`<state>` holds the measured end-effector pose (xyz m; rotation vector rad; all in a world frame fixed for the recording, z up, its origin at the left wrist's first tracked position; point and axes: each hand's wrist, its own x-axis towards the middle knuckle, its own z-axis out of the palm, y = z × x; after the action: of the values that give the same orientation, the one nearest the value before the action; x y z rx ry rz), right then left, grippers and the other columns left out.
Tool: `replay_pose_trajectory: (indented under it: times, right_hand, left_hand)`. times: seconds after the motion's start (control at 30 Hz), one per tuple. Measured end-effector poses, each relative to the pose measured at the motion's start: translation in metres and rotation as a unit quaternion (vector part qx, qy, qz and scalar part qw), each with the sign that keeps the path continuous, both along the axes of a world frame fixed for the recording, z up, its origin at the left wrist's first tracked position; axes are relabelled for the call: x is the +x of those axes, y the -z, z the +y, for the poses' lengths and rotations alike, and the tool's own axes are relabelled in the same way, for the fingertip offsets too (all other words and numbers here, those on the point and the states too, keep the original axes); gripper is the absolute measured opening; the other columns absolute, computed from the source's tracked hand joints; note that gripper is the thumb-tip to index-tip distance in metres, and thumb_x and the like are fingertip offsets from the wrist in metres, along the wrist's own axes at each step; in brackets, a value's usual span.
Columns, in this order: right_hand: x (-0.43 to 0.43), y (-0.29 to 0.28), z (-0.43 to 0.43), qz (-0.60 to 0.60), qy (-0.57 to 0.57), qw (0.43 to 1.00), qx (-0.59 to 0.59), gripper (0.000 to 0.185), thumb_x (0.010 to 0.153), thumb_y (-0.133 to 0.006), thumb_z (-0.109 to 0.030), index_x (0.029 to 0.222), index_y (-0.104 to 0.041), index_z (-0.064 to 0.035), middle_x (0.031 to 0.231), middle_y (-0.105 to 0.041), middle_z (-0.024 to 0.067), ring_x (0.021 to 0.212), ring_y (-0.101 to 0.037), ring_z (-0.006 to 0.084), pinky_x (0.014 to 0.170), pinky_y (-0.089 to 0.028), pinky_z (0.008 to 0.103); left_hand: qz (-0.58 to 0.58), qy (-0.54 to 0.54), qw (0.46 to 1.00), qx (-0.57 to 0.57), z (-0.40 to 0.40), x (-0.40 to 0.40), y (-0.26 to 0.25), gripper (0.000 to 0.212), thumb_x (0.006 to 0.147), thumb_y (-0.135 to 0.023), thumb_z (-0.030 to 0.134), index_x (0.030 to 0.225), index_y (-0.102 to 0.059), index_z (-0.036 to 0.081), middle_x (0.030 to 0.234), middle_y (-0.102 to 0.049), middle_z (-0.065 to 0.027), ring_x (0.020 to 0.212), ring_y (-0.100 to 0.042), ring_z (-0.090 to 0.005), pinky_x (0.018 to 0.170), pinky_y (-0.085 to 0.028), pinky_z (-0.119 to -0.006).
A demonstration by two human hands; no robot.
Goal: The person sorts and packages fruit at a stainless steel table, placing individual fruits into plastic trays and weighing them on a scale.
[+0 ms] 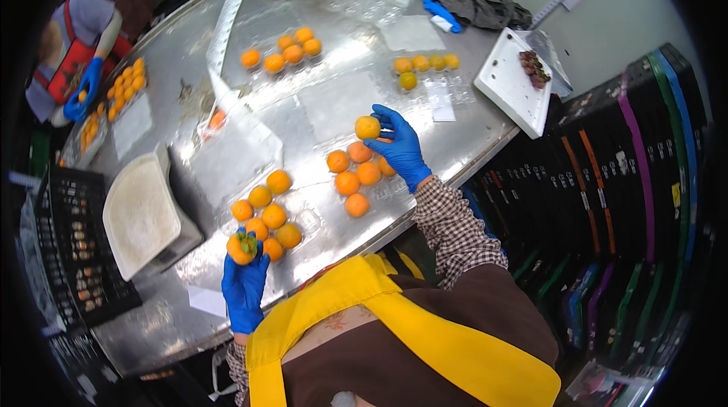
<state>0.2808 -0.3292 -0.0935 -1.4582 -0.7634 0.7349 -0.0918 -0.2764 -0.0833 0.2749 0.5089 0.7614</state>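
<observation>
My left hand [244,287], in a blue glove, grips a persimmon [242,249] whose green calyx faces up. Just beyond it, several persimmons [274,216] fill a clear plastic tray on the metal table. In my blue-gloved right hand [398,142] is a yellower persimmon [367,127], held between thumb and fingers. That hand is over the far right part of a second group of persimmons [368,173], redder in tone, in a clear tray [385,193]. My fingers and palm hide some of this group.
A weighing scale [142,210] stands at left beside black crates [79,242]. Farther off lie more trayed persimmons [293,54], yellowish ones [421,63] and a crumpled white strip [227,97]. A white foam tray [515,85] with grapes overhangs the right edge. A co-worker [79,60] handles fruit at far left.
</observation>
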Motion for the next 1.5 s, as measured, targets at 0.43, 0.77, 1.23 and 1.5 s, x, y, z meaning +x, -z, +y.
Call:
replay_pose_trajectory:
  times: [0.43, 0.77, 1.23, 1.5]
  right_hand:
    - [0.182, 0.075, -0.027, -0.245, 0.207, 0.946, -0.056, 0.055, 0.066, -0.069, -0.002, 0.117, -0.049, -0.0072, 0.112, -0.054, 0.0102, 0.099, -0.055, 0.0221, 0.082, -0.048, 0.0296]
    - [0.213, 0.057, 0.010, -0.372, 0.091, 0.896, -0.226, 0.051, 0.068, -0.068, -0.010, 0.115, -0.051, -0.0153, 0.106, -0.056, 0.0147, 0.100, -0.053, 0.0312, 0.087, -0.043, 0.0358]
    - [0.209, 0.053, -0.009, -0.443, 0.162, 0.876, -0.100, 0.051, 0.068, -0.069, -0.012, 0.117, -0.051, -0.0107, 0.116, -0.051, 0.0120, 0.105, -0.049, 0.0297, 0.091, -0.039, 0.0358]
    - [0.049, -0.020, -0.045, -0.400, -0.098, 0.910, -0.048, 0.049, 0.069, -0.071, -0.017, 0.113, -0.054, -0.0069, 0.109, -0.057, 0.0106, 0.103, -0.052, 0.0284, 0.087, -0.041, 0.0357]
  left_hand:
    - [0.013, 0.013, 0.999, -0.028, -0.011, 0.016, 0.001, 0.048, 0.088, -0.050, 0.029, 0.130, -0.036, 0.009, 0.129, -0.044, -0.0105, 0.113, -0.047, -0.0277, 0.092, -0.040, -0.047]
    - [0.050, 0.028, 0.998, -0.012, -0.013, 0.032, -0.009, 0.049, 0.086, -0.054, 0.026, 0.129, -0.038, 0.010, 0.130, -0.042, -0.0110, 0.115, -0.045, -0.0272, 0.091, -0.041, -0.046]
    - [0.035, 0.009, 0.999, -0.015, -0.001, 0.024, -0.007, 0.051, 0.089, -0.048, 0.025, 0.133, -0.032, 0.006, 0.130, -0.041, -0.0139, 0.113, -0.047, -0.0291, 0.093, -0.040, -0.045]
    - [-0.016, -0.026, 0.999, -0.043, 0.003, 0.002, -0.002, 0.055, 0.090, -0.047, 0.025, 0.136, -0.023, 0.006, 0.133, -0.037, -0.0150, 0.117, -0.043, -0.0300, 0.097, -0.037, -0.044]
